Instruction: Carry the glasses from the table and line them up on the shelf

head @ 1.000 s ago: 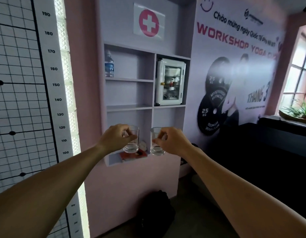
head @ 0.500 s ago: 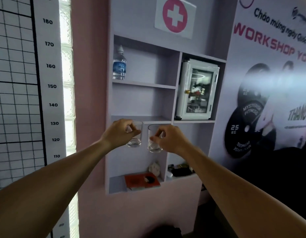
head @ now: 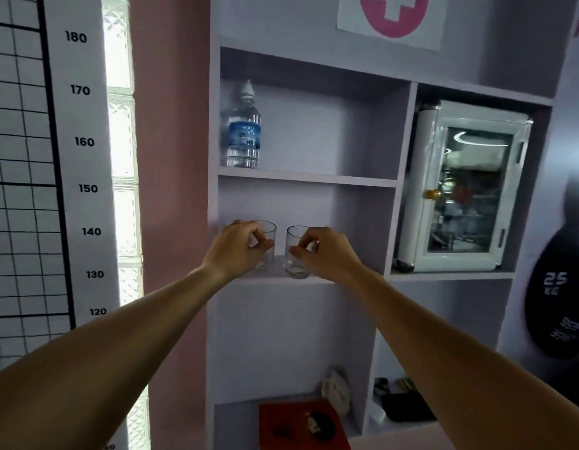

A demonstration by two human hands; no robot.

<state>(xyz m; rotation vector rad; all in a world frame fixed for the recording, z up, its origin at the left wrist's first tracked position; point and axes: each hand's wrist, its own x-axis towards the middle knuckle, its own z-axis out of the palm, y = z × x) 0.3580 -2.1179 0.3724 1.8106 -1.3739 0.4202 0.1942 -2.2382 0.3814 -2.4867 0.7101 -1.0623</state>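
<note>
I hold two clear tumblers at the middle shelf (head: 353, 228) of a lilac wall unit. My left hand (head: 234, 251) grips the left glass (head: 268, 233) from the side, its lower half hidden behind my fingers. My right hand (head: 324, 251) pinches the right glass (head: 294, 258) by its rim and side. The right glass's base is level with the shelf's front edge; I cannot tell whether either glass rests on the board. The two glasses are side by side, a small gap between them.
A water bottle (head: 242, 131) stands on the shelf above, at its left. A white glass-door cabinet (head: 463, 190) fills the right compartment. A red book (head: 301, 423) and small items lie on the lowest shelf. A height chart (head: 83, 157) covers the left wall.
I have stepped closer to the unit. Both hands have carried the glasses up from in front of the lower compartment to the middle shelf's level.
</note>
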